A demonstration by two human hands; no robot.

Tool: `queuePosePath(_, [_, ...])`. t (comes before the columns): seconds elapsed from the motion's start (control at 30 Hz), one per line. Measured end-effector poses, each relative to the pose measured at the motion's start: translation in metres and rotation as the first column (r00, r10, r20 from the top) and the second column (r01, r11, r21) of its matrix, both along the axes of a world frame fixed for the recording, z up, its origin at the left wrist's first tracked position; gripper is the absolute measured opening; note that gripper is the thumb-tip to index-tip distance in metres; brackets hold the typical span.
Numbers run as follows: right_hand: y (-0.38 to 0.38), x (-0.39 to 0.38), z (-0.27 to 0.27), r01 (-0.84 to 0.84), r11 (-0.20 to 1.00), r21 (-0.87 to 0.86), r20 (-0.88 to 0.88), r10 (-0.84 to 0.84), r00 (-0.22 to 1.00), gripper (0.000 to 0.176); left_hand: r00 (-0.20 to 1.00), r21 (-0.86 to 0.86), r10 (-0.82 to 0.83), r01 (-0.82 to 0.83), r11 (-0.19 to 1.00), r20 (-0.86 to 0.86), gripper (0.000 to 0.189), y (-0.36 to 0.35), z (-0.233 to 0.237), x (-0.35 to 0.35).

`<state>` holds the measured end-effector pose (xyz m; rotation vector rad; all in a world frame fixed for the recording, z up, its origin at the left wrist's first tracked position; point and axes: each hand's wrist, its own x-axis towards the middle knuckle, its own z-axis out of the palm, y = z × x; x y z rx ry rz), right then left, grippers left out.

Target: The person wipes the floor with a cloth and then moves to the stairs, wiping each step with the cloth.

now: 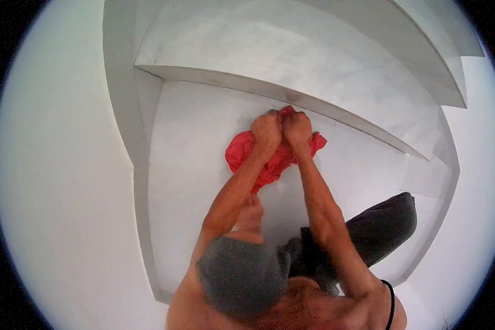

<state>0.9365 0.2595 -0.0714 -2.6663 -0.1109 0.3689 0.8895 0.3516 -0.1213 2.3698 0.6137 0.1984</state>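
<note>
A crumpled red cloth (281, 161) hangs below and to both sides of my two hands, against a white surface. My left hand (266, 132) is closed in a fist around its upper part. Close beside it, almost touching, my right hand (298, 130) also grips the cloth with curled fingers. A small red end sticks up between the two fists. Both forearms reach forward from my body, and the fingertips are hidden from view.
A raised pale ledge (225, 78) runs just beyond my hands. Farther up stands a thicker white panel edge (423, 55). A white wall (60, 165) rises on the left. My bent legs in dark trousers (382, 224) rest on the white surface.
</note>
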Motion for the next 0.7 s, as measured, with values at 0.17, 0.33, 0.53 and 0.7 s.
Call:
queuePosePath(0.17, [0.054, 0.008, -0.009, -0.061, 0.996, 0.066, 0.039, 0.058, 0.998, 0.037, 0.991, 0.015, 0.124, -0.124, 0.992, -0.046, 0.022, 0.045, 0.004, -0.001])
queuePosePath(0.33, [0.013, 0.029, -0.033, 0.052, 0.999, 0.011, -0.097, -0.051, 0.994, 0.042, 0.999, 0.072, -0.041, 0.043, 0.997, -0.027, 0.018, 0.018, -0.023, 0.033])
queuePosePath(0.53, [0.035, 0.019, -0.022, -0.028, 0.999, 0.017, 0.023, 0.027, 0.999, 0.040, 0.998, 0.038, 0.049, -0.048, 0.998, -0.029, 0.016, 0.029, -0.003, 0.015])
queuePosePath(0.7, [0.057, 0.030, -0.024, -0.114, 0.993, -0.024, -0.086, 0.112, 0.990, 0.039, 0.997, -0.010, 0.054, -0.054, 0.998, -0.057, 0.019, 0.055, -0.003, 0.016])
